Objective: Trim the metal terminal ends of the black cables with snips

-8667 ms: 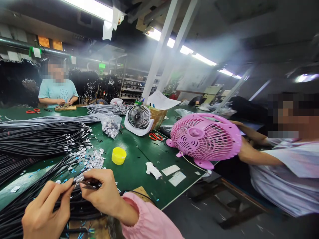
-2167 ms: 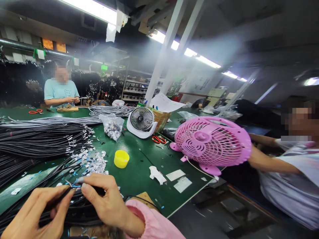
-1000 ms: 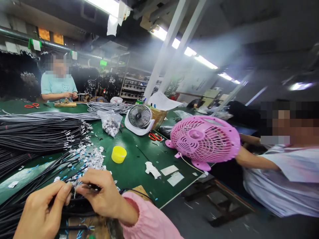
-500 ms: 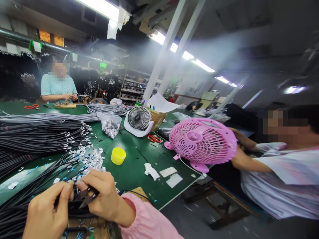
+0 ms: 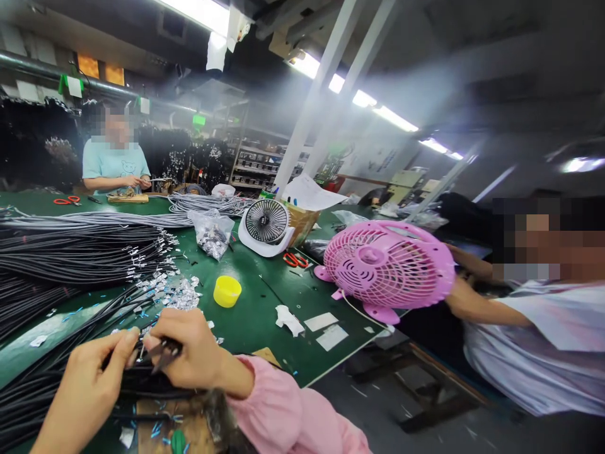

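One dark tool (image 5: 166,357) sits clasped in my right hand (image 5: 193,347), seen from afar, blades now pointing below the wire end (image 5: 142,344) my left hand (image 5: 92,375) seems to pinch nearby, above black cables (image 5: 28,403), apparently leaving right fingertips free

A workshop: cable bundles (image 5: 85,255) on a green worktable (image 5: 250,315), stocked shelves (image 5: 258,165).

no readable words or numbers, marks on the light blue shirt (image 5: 115,162), small fan (image 5: 266,221) and back wall (image 5: 378,157) too small or blurred to read
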`<move>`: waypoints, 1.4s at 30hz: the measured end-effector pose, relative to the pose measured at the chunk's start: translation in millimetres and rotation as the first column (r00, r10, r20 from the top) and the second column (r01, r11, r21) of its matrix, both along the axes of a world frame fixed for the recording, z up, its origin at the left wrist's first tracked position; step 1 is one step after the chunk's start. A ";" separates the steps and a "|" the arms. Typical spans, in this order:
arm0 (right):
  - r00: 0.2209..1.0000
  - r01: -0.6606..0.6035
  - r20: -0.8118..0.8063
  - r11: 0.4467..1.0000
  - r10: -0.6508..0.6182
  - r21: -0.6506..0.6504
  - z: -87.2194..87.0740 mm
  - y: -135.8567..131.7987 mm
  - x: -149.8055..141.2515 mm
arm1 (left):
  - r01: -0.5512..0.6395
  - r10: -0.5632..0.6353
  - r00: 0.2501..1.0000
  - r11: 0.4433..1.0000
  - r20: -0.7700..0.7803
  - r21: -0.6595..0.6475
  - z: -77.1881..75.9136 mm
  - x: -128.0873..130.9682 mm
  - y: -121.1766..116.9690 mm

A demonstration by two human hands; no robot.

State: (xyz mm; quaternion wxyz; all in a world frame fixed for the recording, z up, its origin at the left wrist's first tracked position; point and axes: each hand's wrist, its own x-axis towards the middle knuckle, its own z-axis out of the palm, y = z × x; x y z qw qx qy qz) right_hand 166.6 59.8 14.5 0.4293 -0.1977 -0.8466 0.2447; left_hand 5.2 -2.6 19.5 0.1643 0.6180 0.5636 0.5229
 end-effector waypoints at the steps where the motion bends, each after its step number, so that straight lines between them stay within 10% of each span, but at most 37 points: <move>1: 0.997 -0.072 -0.014 0.981 0.070 -0.181 3.6 -0.4 -2.5 | 0.028 -0.028 1.000 1.000 -0.001 0.001 3.7 -4.7 0.0; 4: 0.988 -0.155 -0.079 0.834 0.133 -0.529 11.9 -3.6 -11.6 | 0.068 -0.070 0.997 0.996 0.031 0.056 6.8 -15.7 -0.6; 10: 0.977 0.102 -0.159 0.963 -0.145 -0.248 2.6 -3.6 -16.0 | -0.028 0.018 0.989 0.997 0.145 0.067 -7.6 -12.3 0.8; 16: 0.952 -0.003 -0.228 0.740 -0.203 -0.672 -3.5 1.2 -14.3 | 0.007 -0.012 1.000 0.981 0.027 0.192 9.0 1.8 -3.5; 23: 0.829 0.047 -0.405 0.769 -0.386 -0.637 15.2 17.3 5.8 | -0.017 0.020 1.000 0.971 -0.011 0.240 19.8 0.2 -6.8; 28: 0.979 0.088 -0.181 0.996 -0.091 -0.026 5.4 -2.2 -0.2 | -0.026 0.031 0.999 0.982 -0.023 0.188 2.0 -1.9 -2.5; 32: 0.974 0.219 -0.065 0.846 -0.216 0.486 -2.5 -6.7 1.2 | -0.074 0.077 0.996 0.995 -0.041 0.063 -14.5 -0.8 -1.3; 37: 0.984 0.164 -0.054 0.985 -0.167 -0.051 -4.4 -8.5 2.6 | -0.083 0.083 0.997 0.995 -0.002 -0.051 -2.9 11.0 -11.9; 42: 0.939 0.198 -0.178 0.883 -0.296 -0.425 10.3 -3.4 5.5 | -0.061 0.061 0.998 0.998 -0.003 0.023 1.0 7.0 -14.7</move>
